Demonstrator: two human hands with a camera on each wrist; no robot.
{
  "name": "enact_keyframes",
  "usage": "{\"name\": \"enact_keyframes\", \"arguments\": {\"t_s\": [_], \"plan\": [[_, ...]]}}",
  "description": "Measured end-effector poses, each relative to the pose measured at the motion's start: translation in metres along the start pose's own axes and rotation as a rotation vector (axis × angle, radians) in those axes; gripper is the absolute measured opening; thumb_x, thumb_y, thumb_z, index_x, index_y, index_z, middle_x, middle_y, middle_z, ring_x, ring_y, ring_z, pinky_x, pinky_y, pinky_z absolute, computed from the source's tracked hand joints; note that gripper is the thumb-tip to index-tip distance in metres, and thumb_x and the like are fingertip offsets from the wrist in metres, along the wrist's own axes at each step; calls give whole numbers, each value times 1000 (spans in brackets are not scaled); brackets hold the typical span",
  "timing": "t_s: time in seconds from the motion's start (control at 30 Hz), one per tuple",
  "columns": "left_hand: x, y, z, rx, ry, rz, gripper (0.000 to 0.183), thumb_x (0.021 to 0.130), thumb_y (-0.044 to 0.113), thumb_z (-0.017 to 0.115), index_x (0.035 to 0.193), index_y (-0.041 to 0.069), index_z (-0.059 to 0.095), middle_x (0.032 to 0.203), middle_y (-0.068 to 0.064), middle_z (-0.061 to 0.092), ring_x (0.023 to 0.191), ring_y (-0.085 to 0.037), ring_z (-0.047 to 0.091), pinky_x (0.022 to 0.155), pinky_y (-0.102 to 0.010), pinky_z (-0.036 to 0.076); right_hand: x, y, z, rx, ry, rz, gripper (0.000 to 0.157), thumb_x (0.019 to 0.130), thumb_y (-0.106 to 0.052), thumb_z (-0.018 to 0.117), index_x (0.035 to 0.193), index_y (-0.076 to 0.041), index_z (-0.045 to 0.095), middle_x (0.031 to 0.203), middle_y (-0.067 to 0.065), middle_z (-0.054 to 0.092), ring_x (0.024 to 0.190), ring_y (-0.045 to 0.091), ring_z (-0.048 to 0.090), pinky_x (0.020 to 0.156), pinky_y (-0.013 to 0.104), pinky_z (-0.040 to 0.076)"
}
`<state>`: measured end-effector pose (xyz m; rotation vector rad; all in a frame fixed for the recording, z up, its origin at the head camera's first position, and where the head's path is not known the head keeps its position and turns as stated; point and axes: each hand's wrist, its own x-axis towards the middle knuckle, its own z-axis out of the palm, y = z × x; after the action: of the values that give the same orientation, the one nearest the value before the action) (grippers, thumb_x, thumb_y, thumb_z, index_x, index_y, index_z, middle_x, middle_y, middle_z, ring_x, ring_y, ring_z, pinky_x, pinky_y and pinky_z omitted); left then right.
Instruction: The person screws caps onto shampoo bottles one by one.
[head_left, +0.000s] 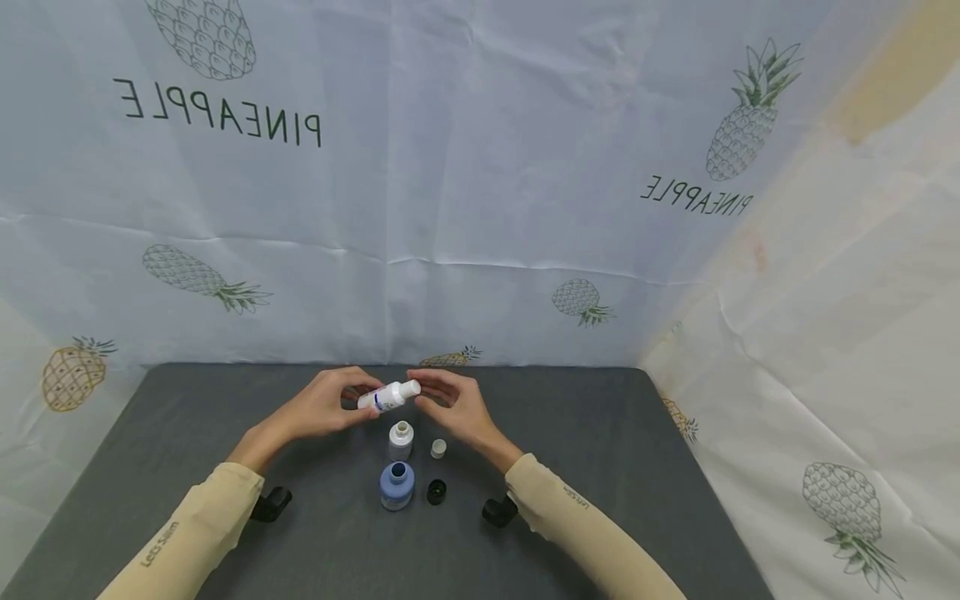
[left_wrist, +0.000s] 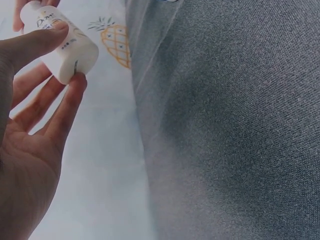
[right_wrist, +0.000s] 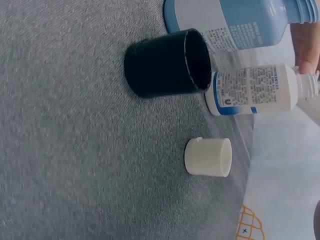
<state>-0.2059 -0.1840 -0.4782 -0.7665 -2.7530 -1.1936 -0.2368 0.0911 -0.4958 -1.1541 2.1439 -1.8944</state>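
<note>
At frame centre, the left hand (head_left: 327,404) grips a tilted white bottle (head_left: 385,397); whether the right hand (head_left: 461,410) touches its cap (head_left: 410,388), I cannot tell. Uncapping seems the step in hand; next likely calls for a pinch and twist.

Left fingers (left_wrist: 70,102) pinching, right fingers (head_left: 437,377) curved, arms (head_left: 187,517) extended.

White bottle (head_left: 381,401): "Dove" label; tilted; held up in left hand (head_left: 327,403);
White cap (head_left: 410,388): on; at bottle's right end
</note>
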Motion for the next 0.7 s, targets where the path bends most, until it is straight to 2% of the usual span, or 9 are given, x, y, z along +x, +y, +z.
{"name": "enact_keyframes", "arguments": {"t_s": [0.13, 0.47, 0.63, 0.7], "plan": [[-1, 2, 0, -10, -3, 4, 36, 93, 15, 88, 124, 1, 77, 112, -11, 76, 99, -23, 75, 84, -42, 69, 0, 0, -2, -18, -3, -11, 39, 102, 3, 71, 140, 7, 67, 141, 31, 68, 132, 38, 70, 113, 38, 59], [-1, 0, 2, -1, 15, 15, 36, 92, 15, 88, 123, 1, 77, 112, -11, 76, 98, -24, 74, 84, -43, 69, 1, 1, -2, -27, 33, 61, 36, 99, 2, 76, 134, 5, 72, 135, 29, 73, 123, 28, 76, 106, 35, 63], [-1, 1, 4, -14, 3, 16, 37, 93, 17, 87, 124, 0, 76, 113, -11, 76, 98, -24, 74, 85, -43, 69, 2, -2, -2, -43, 74, 137, 33, 97, 2, 77, 130, 4, 73, 130, 27, 76, 112, 3, 76, 101, 32, 65], [-1, 2, 3, -20, -4, 12, 38, 94, 18, 87, 125, 0, 76, 113, -11, 76, 99, -25, 73, 85, -43, 69, 2, -2, -2, -55, 87, 168, 31, 97, 1, 78, 128, 4, 74, 128, 26, 76, 108, -2, 75, 99, 30, 65]]}}
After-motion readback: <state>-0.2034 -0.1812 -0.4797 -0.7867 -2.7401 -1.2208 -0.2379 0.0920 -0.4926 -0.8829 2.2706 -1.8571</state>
